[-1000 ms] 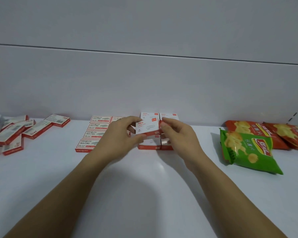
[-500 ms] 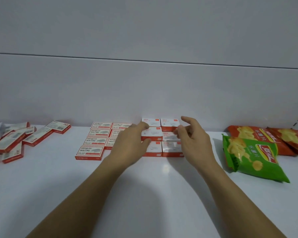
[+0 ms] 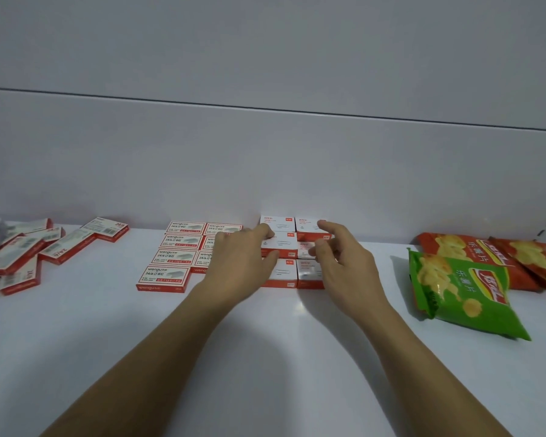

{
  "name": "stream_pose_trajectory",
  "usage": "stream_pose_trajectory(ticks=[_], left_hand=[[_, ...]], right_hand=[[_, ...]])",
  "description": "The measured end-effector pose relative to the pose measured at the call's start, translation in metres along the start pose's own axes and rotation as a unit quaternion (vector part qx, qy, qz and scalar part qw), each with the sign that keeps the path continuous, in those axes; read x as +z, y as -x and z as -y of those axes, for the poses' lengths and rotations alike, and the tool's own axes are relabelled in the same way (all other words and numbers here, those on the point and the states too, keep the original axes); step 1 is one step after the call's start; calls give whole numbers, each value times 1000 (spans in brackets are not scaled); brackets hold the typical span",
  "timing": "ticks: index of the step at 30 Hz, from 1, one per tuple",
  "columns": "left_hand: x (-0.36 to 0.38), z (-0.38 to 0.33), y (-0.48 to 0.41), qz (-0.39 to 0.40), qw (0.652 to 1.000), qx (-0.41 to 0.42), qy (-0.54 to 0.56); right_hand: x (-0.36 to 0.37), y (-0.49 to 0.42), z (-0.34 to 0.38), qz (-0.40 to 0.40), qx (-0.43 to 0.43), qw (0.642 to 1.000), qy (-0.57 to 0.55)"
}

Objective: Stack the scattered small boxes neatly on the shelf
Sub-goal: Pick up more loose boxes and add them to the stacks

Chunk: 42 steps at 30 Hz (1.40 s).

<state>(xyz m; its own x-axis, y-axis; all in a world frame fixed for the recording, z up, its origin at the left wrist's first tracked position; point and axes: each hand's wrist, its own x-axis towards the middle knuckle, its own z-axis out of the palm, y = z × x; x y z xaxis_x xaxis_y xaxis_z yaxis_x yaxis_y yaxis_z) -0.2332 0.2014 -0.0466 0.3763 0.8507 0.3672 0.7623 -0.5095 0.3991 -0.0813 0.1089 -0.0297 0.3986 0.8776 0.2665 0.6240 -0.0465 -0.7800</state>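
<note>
Left hand (image 3: 240, 263) pinches the small box (image 3: 281, 244) left of the crisp bag (image 3: 460, 288); right hand (image 3: 344, 266) hovers empty; looks light, stiff; grip its short ends.

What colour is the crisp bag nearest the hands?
The crisp bag is green with a red logo; head view shows it.

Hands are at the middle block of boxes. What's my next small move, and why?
Probably release with the left hand: the box it pinches already sits square in the block, while scattered boxes wait far left.
</note>
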Motion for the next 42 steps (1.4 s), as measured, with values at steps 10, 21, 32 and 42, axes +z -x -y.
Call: stream_pose_trajectory(ticks=[10,21,32,42], left_hand=[[2,-2,-1,-8,1000,0,-2],[-34,8,10,14,999,-1,-40],[-89,100,80,19,982,-145,-122],[-71,107,92,-40,979,-131,-152]], right_hand=[[7,9,7,20,-2,1000,6],[14,13,17,26,-60,993,102],[55,6,64,101,-188,962,169],[107,16,75,105,-251,929,251]])
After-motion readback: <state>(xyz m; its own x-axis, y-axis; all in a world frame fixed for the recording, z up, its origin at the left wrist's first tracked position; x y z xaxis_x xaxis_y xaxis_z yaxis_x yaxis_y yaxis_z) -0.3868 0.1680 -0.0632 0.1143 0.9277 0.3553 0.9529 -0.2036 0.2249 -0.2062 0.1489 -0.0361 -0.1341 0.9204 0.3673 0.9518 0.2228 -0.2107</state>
